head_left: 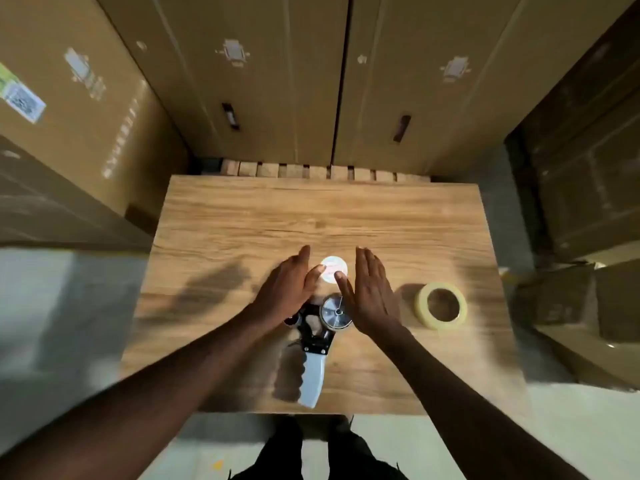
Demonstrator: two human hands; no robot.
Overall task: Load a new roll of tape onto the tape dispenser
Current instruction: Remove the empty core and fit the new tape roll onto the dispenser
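1. While both bare forearms reach in from the near edge, the left hand (289, 287) and the right hand (369, 292) hover flat over the middle of the rectangular wood-grain table (225, 216), palms turned toward each other and fingers straight and close together, holding nothing.
2. Between the two thumbs lies a small round white disc (333, 266) (its print is too blurred to read), resting on the tabletop.
3. Just near of the hands lies the hand-held tape dispenser with a black frame and pale plastic handle (313, 372); the handle points toward the near edge, and the left wrist covers part of the frame.
4. Its round silver metal spool hub (335, 311) sits bare, just beside the right hand's heel.
5. A pale yellowish roll of clear packing tape (441, 306) lies flat on the right side of the table, apart from the dispenser and near the right hand.
6. Tall brown cardboard cartons (277, 81) stand beyond the far edge.
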